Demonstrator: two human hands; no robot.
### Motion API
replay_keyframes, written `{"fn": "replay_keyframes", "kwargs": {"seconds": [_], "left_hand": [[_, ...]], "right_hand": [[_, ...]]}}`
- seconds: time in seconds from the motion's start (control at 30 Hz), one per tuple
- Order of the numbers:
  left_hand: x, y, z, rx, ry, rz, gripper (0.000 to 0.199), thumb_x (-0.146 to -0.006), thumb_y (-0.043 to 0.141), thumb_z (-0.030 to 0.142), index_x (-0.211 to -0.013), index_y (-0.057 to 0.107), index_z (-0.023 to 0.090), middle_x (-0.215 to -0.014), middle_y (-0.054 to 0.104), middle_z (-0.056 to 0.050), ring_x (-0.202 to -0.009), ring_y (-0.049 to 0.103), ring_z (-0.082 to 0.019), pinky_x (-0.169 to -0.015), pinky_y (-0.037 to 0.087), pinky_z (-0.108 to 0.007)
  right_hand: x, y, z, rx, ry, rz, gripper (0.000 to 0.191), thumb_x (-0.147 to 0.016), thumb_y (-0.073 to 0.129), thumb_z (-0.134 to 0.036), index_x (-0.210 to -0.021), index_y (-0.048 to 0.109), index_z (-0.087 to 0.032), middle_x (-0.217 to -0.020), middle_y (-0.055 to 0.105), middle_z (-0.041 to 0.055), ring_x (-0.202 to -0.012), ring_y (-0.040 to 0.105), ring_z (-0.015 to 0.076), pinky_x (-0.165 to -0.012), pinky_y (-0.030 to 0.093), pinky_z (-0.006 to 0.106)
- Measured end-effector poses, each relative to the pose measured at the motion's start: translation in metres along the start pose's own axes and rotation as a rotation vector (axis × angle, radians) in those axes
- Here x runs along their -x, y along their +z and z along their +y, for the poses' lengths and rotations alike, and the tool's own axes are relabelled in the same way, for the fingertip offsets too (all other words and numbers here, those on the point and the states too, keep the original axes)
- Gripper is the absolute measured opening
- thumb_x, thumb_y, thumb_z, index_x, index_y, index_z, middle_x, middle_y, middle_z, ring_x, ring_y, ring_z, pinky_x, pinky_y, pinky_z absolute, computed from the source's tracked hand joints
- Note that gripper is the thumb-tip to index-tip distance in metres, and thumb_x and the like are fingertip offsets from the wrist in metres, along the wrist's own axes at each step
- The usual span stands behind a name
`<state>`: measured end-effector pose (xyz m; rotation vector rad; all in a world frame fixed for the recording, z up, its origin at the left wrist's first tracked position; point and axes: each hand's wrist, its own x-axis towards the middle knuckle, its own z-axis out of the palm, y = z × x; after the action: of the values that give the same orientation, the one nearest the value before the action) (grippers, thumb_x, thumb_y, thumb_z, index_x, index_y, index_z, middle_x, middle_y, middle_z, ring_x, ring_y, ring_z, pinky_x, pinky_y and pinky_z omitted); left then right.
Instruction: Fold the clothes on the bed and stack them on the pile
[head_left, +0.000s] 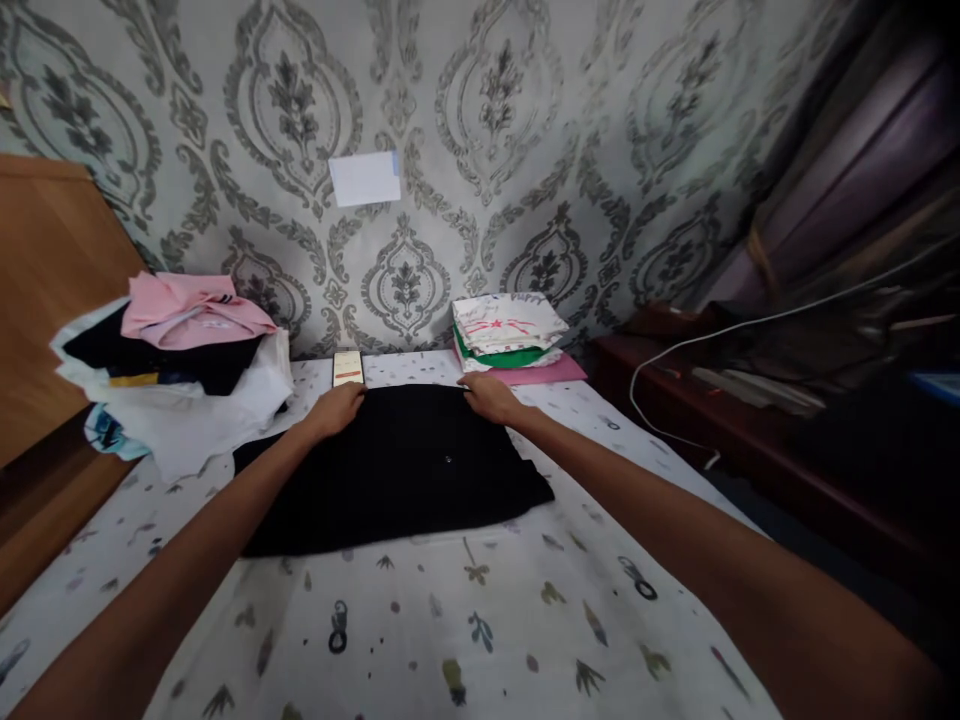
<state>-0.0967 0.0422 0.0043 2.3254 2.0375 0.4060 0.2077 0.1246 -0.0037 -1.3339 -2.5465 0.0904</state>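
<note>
A black shirt (390, 480) with a small light mark lies spread on the printed bedsheet (420, 630). Its far left corner is pinched in my left hand (341, 408), whose fingertips are partly hidden by the cloth. My right hand (489, 397) grips the far right corner, thumb and fingers closed on the edge. Just beyond my left hand a phone (348, 368) with a lit screen stands near the wall. Behind my right hand is a stack of folded clothes (510, 330), white and green, on a pink folded piece (551, 371).
At the left a loose heap of clothes (202, 370), pink, black and white, sits beside a wooden headboard or cabinet (52, 290). Patterned wallpaper with a white paper (365, 178) rises behind. A white cable (720, 328) crosses the dark red furniture (675, 420) at the right.
</note>
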Motion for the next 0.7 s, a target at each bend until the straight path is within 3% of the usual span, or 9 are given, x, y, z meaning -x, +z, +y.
{"fn": "replay_keyframes", "kwargs": {"seconds": [0.17, 0.37, 0.47, 0.57, 0.7], "left_hand": [[-0.037, 0.025, -0.004, -0.098, 0.036, -0.06, 0.031, -0.089, 0.045, 0.016, -0.112, 0.066, 0.015, -0.121, 0.068, -0.016, -0.12, 0.057, -0.029, -0.101, 0.044, -0.043], [-0.042, 0.014, 0.003, -0.178, 0.043, -0.066, 0.02, -0.083, 0.05, 0.012, -0.096, 0.066, 0.015, -0.112, 0.065, -0.017, -0.115, 0.054, -0.033, -0.098, 0.042, -0.046], [-0.029, -0.003, 0.008, -0.161, 0.042, -0.004, 0.02, -0.085, 0.048, 0.014, -0.1, 0.062, 0.017, -0.113, 0.064, -0.014, -0.109, 0.056, -0.029, -0.092, 0.044, -0.041], [-0.001, -0.018, 0.014, -0.116, 0.05, 0.06, 0.019, -0.088, 0.047, 0.018, -0.103, 0.057, 0.02, -0.105, 0.067, -0.01, -0.098, 0.06, -0.026, -0.083, 0.045, -0.037], [0.048, -0.021, 0.029, -0.211, 0.163, 0.024, 0.016, -0.091, 0.044, 0.019, -0.102, 0.056, 0.021, -0.104, 0.068, -0.009, -0.095, 0.062, -0.027, -0.081, 0.045, -0.038]], "right_hand": [[-0.028, 0.009, 0.01, 0.049, 0.036, -0.125, 0.032, -0.087, 0.06, -0.016, -0.117, 0.069, -0.015, -0.123, 0.069, 0.0155, -0.111, 0.065, 0.0277, -0.089, 0.05, 0.034], [-0.032, -0.003, 0.008, 0.082, 0.068, -0.148, 0.023, -0.082, 0.06, -0.012, -0.103, 0.07, -0.015, -0.113, 0.071, 0.0129, -0.101, 0.064, 0.0257, -0.077, 0.046, 0.03], [-0.022, -0.017, 0.0, 0.097, 0.089, -0.076, 0.027, -0.083, 0.055, -0.011, -0.107, 0.067, -0.015, -0.114, 0.07, 0.0133, -0.1, 0.063, 0.0264, -0.075, 0.043, 0.031], [0.001, -0.028, -0.01, 0.106, 0.1, -0.015, 0.03, -0.084, 0.051, -0.009, -0.111, 0.064, -0.016, -0.109, 0.071, 0.0126, -0.097, 0.063, 0.0273, -0.073, 0.04, 0.032], [0.046, -0.03, -0.02, 0.182, 0.019, -0.005, 0.03, -0.09, 0.046, -0.013, -0.116, 0.06, -0.015, -0.117, 0.068, 0.013, -0.091, 0.063, 0.0268, -0.065, 0.036, 0.033]]}}
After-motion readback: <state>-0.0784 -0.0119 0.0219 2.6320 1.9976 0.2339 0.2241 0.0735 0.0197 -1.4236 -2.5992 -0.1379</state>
